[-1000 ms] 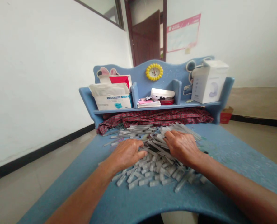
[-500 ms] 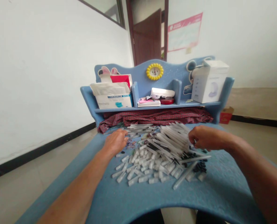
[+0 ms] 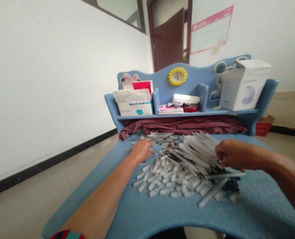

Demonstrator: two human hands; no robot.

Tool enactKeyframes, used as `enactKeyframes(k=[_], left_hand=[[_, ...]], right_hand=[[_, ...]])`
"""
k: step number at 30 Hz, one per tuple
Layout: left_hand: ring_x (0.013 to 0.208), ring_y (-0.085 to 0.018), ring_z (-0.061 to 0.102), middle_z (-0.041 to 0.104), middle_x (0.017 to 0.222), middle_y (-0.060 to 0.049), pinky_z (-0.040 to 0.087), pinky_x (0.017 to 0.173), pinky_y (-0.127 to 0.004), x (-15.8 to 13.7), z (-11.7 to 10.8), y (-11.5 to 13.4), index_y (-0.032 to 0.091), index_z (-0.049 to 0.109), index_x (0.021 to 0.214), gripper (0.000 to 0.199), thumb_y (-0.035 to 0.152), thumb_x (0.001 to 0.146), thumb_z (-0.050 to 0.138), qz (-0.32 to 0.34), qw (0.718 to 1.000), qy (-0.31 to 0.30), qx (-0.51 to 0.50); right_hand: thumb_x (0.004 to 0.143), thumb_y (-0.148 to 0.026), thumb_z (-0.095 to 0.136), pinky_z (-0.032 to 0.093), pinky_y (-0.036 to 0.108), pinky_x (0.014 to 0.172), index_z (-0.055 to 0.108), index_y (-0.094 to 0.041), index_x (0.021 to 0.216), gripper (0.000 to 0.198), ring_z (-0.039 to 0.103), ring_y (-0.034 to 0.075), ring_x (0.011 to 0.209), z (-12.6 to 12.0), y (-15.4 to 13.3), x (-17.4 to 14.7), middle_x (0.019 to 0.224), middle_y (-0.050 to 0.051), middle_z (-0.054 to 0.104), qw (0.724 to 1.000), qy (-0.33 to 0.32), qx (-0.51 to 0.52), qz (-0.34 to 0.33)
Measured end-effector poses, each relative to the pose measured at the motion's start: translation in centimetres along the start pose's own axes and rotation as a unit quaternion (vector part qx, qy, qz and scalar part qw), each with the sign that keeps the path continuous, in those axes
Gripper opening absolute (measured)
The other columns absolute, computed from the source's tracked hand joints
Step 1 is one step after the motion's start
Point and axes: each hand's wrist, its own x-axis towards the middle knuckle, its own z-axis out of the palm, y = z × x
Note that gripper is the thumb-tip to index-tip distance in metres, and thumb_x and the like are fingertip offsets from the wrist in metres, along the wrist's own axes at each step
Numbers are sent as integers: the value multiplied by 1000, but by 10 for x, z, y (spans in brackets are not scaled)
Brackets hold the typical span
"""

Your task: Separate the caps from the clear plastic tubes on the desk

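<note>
The person's left hand (image 3: 142, 149) and right hand (image 3: 228, 152) are bare, as are both wrists. The left forearm (image 3: 102, 205) is smooth in outline, slim at the wrist and broader toward the elbow. Near the lower edge of the view a sleeve (image 3: 71, 234) crosses that arm, patterned in red, teal and a very dark shade; only its end shows. The right forearm (image 3: 274, 162) is also bare, its far part deep in shadow. Dark, nearly black legwear (image 3: 171, 233) shows below, its details too dim to tell.
</note>
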Motion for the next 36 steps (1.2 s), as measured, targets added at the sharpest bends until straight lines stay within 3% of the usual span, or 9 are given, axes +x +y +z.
enactKeyframes(k=[6, 10, 13, 18, 20, 27, 33, 36], left_hand=[[81, -24, 63, 67, 81, -9, 45, 68, -29, 1, -6, 1, 16, 66, 77, 16, 13, 78, 50, -3, 1000, -18, -8], [85, -23, 61, 64, 87, -9, 45, 73, -30, -5, -20, 3, 16, 62, 80, 14, 14, 81, 48, 43, 999, 19, -22], [95, -22, 56, 61, 96, -9, 43, 83, -30, -18, -32, 17, 16, 58, 89, 13, 19, 86, 46, 105, 991, 69, -49], [86, -18, 57, 59, 92, -8, 45, 77, -28, -48, -39, 52, 16, 52, 93, 14, 16, 91, 38, 274, 926, 168, -196], [82, -17, 57, 59, 87, -7, 46, 73, -27, -56, -37, 62, 17, 51, 95, 15, 16, 92, 37, 308, 909, 184, -210], [71, -15, 59, 60, 81, -3, 44, 62, -24, -60, -29, 64, 17, 48, 96, 11, 13, 91, 38, 309, 904, 196, -221], [73, -15, 59, 60, 81, -3, 45, 65, -24, -62, -29, 66, 18, 49, 96, 10, 15, 91, 40, 310, 899, 219, -220], [71, -15, 59, 59, 77, -2, 44, 64, -24, -62, -27, 65, 18, 51, 93, 8, 17, 91, 43, 314, 897, 215, -224]], right_hand=[[76, -23, 55, 32, 24, 50, 63, -19, 62, 17, 55, 14, 53, -8, 5, 5, 59, 2, 63, 983, 147, -97, -51], [84, -33, 50, 34, 25, 56, 65, -18, 69, 26, 55, 14, 58, -2, -6, 8, 62, 3, 63, 960, 267, -39, -80], [86, -37, 48, 33, 24, 56, 64, -17, 71, 30, 54, 13, 57, 7, -22, 7, 61, 1, 61, 947, 295, 34, -125], [89, -42, 45, 29, 23, 50, 57, -17, 65, 37, 44, 10, 51, 22, -42, 4, 54, -3, 50, 939, 257, 113, -197], [90, -41, 42, 27, 22, 48, 51, -17, 59, 41, 41, 9, 49, 25, -46, 3, 52, -4, 47, 938, 234, 141, -213], [88, -32, 47, 30, 20, 43, 50, -18, 59, 32, 43, 8, 44, 27, -51, 1, 51, -4, 50, 943, 138, 252, -166], [90, -37, 44, 29, 19, 40, 45, -19, 55, 40, 42, 7, 41, 27, -51, 1, 48, -3, 48, 940, 109, 281, -161], [88, -34, 46, 31, 19, 39, 47, -19, 59, 33, 42, 7, 41, 28, -51, 0, 51, -3, 51, 937, 77, 304, -156]])
